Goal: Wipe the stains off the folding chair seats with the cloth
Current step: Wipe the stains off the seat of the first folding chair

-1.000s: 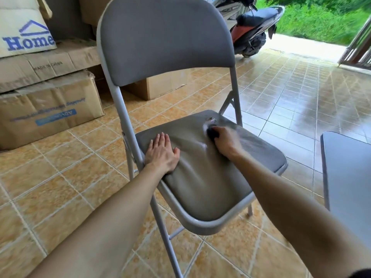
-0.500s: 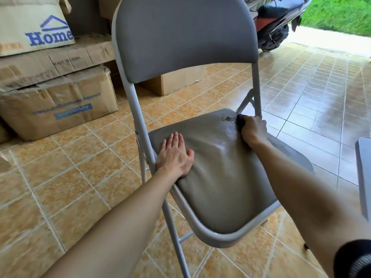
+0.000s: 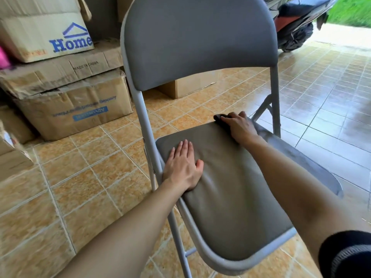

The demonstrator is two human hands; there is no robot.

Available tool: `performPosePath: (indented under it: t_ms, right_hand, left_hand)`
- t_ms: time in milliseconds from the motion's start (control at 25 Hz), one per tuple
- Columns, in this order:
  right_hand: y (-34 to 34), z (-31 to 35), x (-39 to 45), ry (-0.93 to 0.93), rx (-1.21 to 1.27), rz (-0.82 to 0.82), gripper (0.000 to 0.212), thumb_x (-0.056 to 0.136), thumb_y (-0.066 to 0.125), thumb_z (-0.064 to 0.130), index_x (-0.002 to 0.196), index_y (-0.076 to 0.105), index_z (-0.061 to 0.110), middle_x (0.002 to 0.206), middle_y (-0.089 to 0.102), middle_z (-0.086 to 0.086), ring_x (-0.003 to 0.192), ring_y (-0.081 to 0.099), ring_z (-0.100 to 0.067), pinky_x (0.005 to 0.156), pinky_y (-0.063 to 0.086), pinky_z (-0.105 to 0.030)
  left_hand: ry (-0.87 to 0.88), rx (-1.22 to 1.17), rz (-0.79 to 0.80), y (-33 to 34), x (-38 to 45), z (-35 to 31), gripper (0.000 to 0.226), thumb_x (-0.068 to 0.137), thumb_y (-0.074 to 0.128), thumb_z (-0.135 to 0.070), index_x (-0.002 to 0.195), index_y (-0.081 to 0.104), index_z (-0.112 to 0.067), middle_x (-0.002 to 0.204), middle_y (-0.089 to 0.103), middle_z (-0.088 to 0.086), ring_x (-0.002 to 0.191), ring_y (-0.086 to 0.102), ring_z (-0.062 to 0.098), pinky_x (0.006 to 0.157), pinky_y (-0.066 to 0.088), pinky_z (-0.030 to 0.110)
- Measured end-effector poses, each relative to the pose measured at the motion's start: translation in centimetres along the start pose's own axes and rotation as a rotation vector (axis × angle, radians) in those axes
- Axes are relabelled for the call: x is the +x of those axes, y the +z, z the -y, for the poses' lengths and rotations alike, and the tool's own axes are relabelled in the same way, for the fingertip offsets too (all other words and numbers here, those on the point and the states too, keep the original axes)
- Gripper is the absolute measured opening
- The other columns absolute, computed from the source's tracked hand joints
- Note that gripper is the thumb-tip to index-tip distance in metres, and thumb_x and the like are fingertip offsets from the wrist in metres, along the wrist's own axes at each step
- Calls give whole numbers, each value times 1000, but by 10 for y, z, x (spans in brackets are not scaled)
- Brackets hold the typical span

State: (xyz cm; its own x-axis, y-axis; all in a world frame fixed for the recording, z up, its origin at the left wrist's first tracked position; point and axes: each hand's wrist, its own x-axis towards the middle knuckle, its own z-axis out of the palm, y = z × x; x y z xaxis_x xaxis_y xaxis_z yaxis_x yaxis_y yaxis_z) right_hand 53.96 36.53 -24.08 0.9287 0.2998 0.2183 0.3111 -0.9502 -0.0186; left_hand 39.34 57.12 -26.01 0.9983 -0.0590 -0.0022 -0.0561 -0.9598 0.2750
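A grey folding chair stands open in front of me, its padded seat [image 3: 230,197] filling the middle of the view and its backrest [image 3: 198,41] rising behind. My left hand [image 3: 183,167] lies flat with fingers together on the seat's left rear edge. My right hand [image 3: 240,127] presses a dark cloth [image 3: 220,119] against the seat's far rear edge; only a small dark fold of the cloth shows past the fingers. No stain is visible on the seat.
Stacked cardboard boxes [image 3: 66,97] stand on the tiled floor at the left, and another box [image 3: 188,87] sits behind the chair. A scooter [image 3: 297,27] is parked at the back right near a strip of grass.
My right hand has slid the cloth from the seat's middle back to its rear edge. The small mark seen earlier beside the cloth is gone from sight. My left hand has stayed put.
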Motion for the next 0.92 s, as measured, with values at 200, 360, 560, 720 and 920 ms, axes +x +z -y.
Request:
performPosePath:
  t_ms: [200, 360, 560, 720, 920]
  right_hand:
    - [2, -54, 8, 354, -40, 41, 39, 97, 34, 16, 131, 51, 23, 135, 46, -17, 123, 37, -45, 102, 35, -49]
    - [-4, -33, -5, 392, 129, 39, 45, 94, 35, 5, 132, 54, 19, 129, 53, -23, 117, 43, -46, 94, 41, -47]
    - [-13, -18, -58, 85, 122, 56, 50, 91, 45, 7, 135, 54, 31, 135, 56, -8, 116, 51, -39, 100, 43, -46]
    - [-35, -54, -92, 431, 124, 30, 45, 92, 43, 10, 129, 58, 31, 126, 55, -14, 112, 48, -43, 95, 42, -42]
    - [-61, -28, -112, 636, 685, 28, 44, 79, 56, 9, 117, 64, 29, 121, 64, -11, 104, 62, -32, 86, 54, -36]
  left_hand:
    - [-9, -6, -15, 1, 1, 1, 70, 96, 22, -42, 155, 2, -11, 164, -2, 3, 152, -3, 14, 124, -3, 34]
    - [-13, -3, 8, 3, 1, 1, 70, 96, 21, -43, 155, 2, -11, 164, -2, 3, 152, -2, 14, 124, -3, 35]
    - [-17, 6, 42, -1, 1, 3, 71, 96, 22, -44, 155, 3, -10, 164, -2, 4, 152, -2, 15, 124, -2, 35]
    - [-18, -9, 36, -1, 0, 0, 71, 96, 23, -44, 155, 5, -9, 164, 1, 5, 152, 0, 16, 124, -1, 34]
    - [-5, -74, 74, -7, 0, 3, 69, 97, 23, -42, 155, 2, -13, 164, 0, 6, 152, -1, 18, 123, -2, 36]
